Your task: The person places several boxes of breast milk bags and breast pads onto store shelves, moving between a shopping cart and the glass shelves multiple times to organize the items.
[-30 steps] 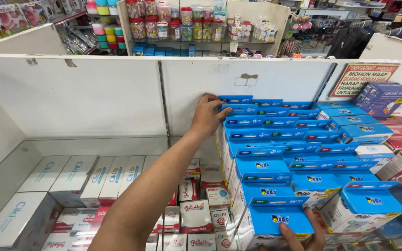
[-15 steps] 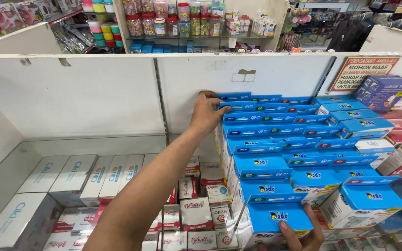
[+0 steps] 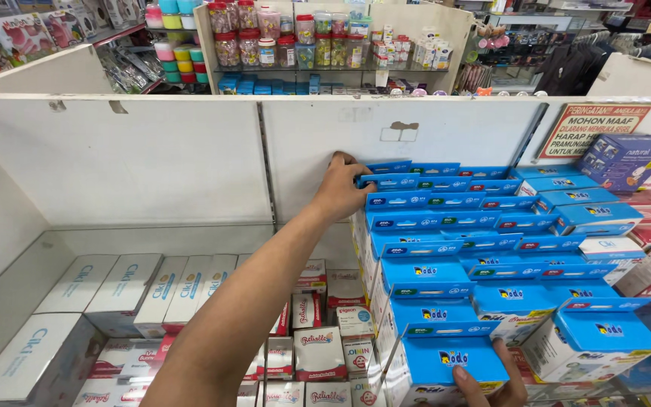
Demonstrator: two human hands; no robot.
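White shop shelf: left hand (image 3: 346,185) cupped on back end of blue box row (image 3: 446,226), right hand (image 3: 484,380) gripping front box (image 3: 446,365). Light, stiff card, prob crushable; hold by edges.

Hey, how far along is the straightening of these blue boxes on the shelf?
Done: most blue boxes stand in tight rows running back to the white back panel. In hand: the left hand presses the rearmost box at the panel, and the right hand grips the front box. Left: the boxes on the right sit tilted, out of line with the rows.
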